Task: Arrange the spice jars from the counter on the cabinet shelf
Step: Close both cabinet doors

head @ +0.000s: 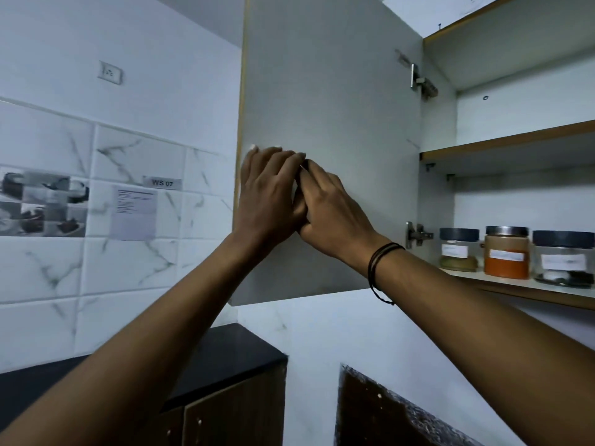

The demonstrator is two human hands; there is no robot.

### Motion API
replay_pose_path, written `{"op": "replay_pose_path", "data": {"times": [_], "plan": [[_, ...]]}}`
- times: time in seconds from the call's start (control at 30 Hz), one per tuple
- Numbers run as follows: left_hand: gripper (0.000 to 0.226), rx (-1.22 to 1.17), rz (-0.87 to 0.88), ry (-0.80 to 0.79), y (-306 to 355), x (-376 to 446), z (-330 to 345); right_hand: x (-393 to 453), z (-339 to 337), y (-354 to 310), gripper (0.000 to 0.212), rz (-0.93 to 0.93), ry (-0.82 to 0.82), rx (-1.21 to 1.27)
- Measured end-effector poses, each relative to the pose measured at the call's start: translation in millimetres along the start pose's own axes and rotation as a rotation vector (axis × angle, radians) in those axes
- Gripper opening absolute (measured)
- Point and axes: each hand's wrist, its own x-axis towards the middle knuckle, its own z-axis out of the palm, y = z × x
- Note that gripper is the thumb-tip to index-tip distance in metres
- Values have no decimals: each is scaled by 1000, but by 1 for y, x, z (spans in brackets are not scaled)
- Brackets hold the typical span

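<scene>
While both hands [299, 201] press flat door [328, 91], round jars [507, 252] shelved

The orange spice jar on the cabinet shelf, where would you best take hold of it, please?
Grip the orange spice jar around its upright round body just under the metal lid, coming straight in from the open front. Dark-lidded jars stand close on both sides, so fingers likely fit best front and back.

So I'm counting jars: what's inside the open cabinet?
Three labelled jars on the bottom shelf: greenish, orange and clear. The shelf above looks bare; the frame cuts off everything further right.
</scene>
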Motion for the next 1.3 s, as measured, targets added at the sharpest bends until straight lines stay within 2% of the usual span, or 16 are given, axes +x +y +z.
{"op": "replay_pose_path", "data": {"times": [0.17,0.3,0.43,0.53,0.9,1.3], "plan": [[42,63,-27,67,-17,-3,-16,10,10,-17,68,-14,28,37],[59,-126,-104,17,-22,-4,-20,14,13,-22,70,9,6,31],[83,-321,-256,-43,-23,-7,-18,14,15,-23,73,28,-18,27],[89,-376,-328,-44,-23,-8,-17,15,14,-24,73,36,-36,35],[77,-340,-386,35,-5,-11,-29,10,-1,-27,74,19,-63,50],[58,-397,-275,161,67,-1,-57,-28,-59,-16,65,15,29,140]]}}
